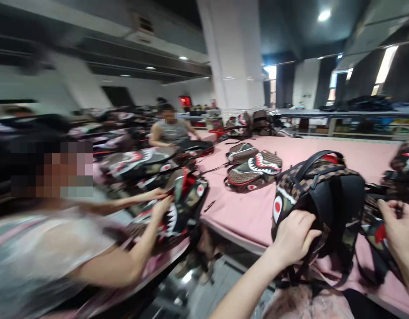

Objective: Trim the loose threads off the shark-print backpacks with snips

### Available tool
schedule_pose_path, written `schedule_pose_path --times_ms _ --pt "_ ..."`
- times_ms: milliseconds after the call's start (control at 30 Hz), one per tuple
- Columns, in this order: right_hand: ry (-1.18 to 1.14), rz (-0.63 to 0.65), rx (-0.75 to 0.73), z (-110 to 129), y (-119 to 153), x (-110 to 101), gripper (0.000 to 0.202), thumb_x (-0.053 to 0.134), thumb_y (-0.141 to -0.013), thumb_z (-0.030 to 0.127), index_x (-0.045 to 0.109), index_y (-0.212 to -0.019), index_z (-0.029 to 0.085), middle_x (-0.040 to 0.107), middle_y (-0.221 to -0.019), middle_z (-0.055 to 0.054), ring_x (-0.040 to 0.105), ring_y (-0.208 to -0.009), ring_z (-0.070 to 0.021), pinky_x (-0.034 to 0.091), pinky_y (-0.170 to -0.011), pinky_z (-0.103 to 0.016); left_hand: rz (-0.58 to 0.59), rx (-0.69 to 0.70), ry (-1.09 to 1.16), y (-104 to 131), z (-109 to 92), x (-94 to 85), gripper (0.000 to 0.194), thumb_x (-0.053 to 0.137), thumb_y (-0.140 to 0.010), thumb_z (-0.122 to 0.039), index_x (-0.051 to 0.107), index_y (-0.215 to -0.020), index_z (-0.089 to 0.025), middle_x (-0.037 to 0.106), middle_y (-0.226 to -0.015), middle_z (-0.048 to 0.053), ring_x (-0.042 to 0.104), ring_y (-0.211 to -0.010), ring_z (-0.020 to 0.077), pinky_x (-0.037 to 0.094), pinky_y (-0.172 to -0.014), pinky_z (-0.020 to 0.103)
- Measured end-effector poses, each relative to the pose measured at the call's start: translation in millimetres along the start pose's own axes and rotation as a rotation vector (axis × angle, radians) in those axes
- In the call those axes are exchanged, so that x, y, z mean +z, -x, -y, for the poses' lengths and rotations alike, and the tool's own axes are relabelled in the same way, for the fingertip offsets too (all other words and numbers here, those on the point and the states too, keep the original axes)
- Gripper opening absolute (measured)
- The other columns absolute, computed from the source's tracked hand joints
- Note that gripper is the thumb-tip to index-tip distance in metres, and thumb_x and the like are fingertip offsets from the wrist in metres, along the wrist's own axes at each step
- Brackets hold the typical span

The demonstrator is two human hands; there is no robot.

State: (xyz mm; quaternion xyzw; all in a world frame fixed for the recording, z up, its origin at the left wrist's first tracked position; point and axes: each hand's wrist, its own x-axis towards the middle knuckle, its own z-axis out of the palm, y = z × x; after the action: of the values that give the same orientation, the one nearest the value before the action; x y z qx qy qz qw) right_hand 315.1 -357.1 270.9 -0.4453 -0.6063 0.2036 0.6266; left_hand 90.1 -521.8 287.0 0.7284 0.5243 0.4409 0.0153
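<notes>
A backpack (337, 199) with brown checks, a black back panel and a red-and-white eye stands upright at the edge of the pink table (324, 146). My left hand (295, 235) is on its lower side, fingers curled against the fabric; whatever they pinch is too small to name. At the right edge of the view, my right hand (402, 223) has its fingers bent together beside black straps, around something dark that is hard to make out. A flat backpack (254, 170) with shark teeth lies further back on the table.
On the left, a person (58, 248) handles a camouflage shark backpack (181, 208). Another person (173, 126) sits behind, near piled bags (141, 161). More bags (239, 124) stand by a white pillar (232, 53). A gap separates the two tables.
</notes>
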Motion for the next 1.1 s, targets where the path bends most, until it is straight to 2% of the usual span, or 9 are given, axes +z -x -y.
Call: schedule_pose_path --times_ms 100,167,233,333,433,600,867,967,1100 --pt "-0.038 0.023 0.016 27.7 0.2 -2.4 0.024 0.059 -0.075 0.043 0.05 -0.069 0.021 0.042 -0.059 0.002 0.039 -0.048 -0.0105 0.034 -0.047 -0.027 0.068 0.113 0.044 1.5 -2.5 3.3 0.026 0.046 -0.083 -0.019 0.055 -0.108 -0.02 0.065 -0.099 0.009 0.06 -0.09 0.0194 0.047 -0.078 0.032" --pt "-0.005 0.07 -0.059 41.1 5.3 -1.6 0.024 0.058 -0.077 0.043 0.052 -0.076 0.019 0.047 -0.064 0.001 0.045 -0.054 -0.0112 0.038 -0.049 -0.024 0.012 0.175 0.067 1.2 -1.1 0.5 0.026 0.047 -0.082 -0.014 0.056 -0.106 -0.021 0.066 -0.093 0.007 0.061 -0.083 0.017 0.048 -0.074 0.028" --pt "0.042 0.163 -0.139 50.2 12.2 -2.3 0.026 0.055 -0.079 0.042 0.053 -0.088 0.019 0.055 -0.075 -0.002 0.052 -0.064 -0.0133 0.043 -0.055 -0.024 -0.165 0.182 0.055 -2.3 3.8 -6.0 0.027 0.048 -0.081 -0.01 0.056 -0.104 -0.022 0.066 -0.089 0.006 0.061 -0.081 0.0158 0.048 -0.073 0.027" --pt "0.111 0.335 -0.253 65.5 23.3 -3.7 0.028 0.046 -0.085 0.04 0.049 -0.105 0.02 0.059 -0.091 -0.005 0.057 -0.08 -0.0159 0.046 -0.068 -0.027 -0.475 0.044 -0.022 -13.1 17.6 -19.0 0.032 0.049 -0.081 -0.012 0.052 -0.111 -0.022 0.061 -0.098 0.008 0.057 -0.088 0.0176 0.046 -0.079 0.031" --pt "0.152 0.445 -0.329 90.2 32.6 0.6 0.027 0.042 -0.088 0.038 0.047 -0.108 0.022 0.06 -0.092 -0.005 0.058 -0.078 -0.0151 0.047 -0.067 -0.025 -0.56 -0.091 -0.049 -25.5 35.4 -31.0 0.033 0.047 -0.083 -0.018 0.049 -0.115 -0.02 0.055 -0.106 0.01 0.054 -0.093 0.0186 0.045 -0.081 0.034" --pt "0.201 0.57 -0.469 131.1 33.7 21.0 0.021 0.05 -0.083 0.036 0.051 -0.098 0.021 0.06 -0.072 0.0 0.053 -0.053 -0.0116 0.042 -0.05 -0.022 -0.369 -0.092 0.076 -47.3 60.8 -52.3 0.02 0.053 -0.08 -0.025 0.062 -0.097 -0.023 0.058 -0.095 0.006 0.054 -0.078 0.0154 0.044 -0.069 0.028" --pt "0.369 0.65 -0.651 153.0 16.8 45.1 0.011 0.047 -0.084 0.03 0.053 -0.084 0.021 0.065 -0.076 -0.002 0.059 -0.063 -0.0144 0.041 -0.057 -0.023 0.165 0.008 0.042 -94.1 73.7 -85.7 0.01 0.059 -0.073 -0.029 0.061 -0.068 -0.02 0.056 -0.073 0.002 0.05 -0.071 0.0157 0.039 -0.065 0.026" --pt "0.43 0.683 -0.656 157.2 15.9 49.8 0.009 0.048 -0.083 0.029 0.052 -0.084 0.021 0.065 -0.075 -0.001 0.059 -0.063 -0.0143 0.039 -0.057 -0.023 0.177 0.045 0.012 -95.3 65.5 -85.5 0.013 0.05 -0.078 -0.026 0.053 -0.068 -0.019 0.053 -0.067 0.0 0.047 -0.065 0.0139 0.037 -0.062 0.024" --pt "0.507 0.712 -0.661 162.0 17.8 57.0 0.008 0.05 -0.082 0.028 0.051 -0.086 0.021 0.064 -0.072 -0.001 0.059 -0.062 -0.0144 0.036 -0.054 -0.022 0.044 -0.001 0.048 -85.1 54.4 -76.8 0.016 0.041 -0.081 -0.023 0.046 -0.067 -0.019 0.048 -0.062 -0.002 0.043 -0.058 0.0121 0.035 -0.057 0.023"
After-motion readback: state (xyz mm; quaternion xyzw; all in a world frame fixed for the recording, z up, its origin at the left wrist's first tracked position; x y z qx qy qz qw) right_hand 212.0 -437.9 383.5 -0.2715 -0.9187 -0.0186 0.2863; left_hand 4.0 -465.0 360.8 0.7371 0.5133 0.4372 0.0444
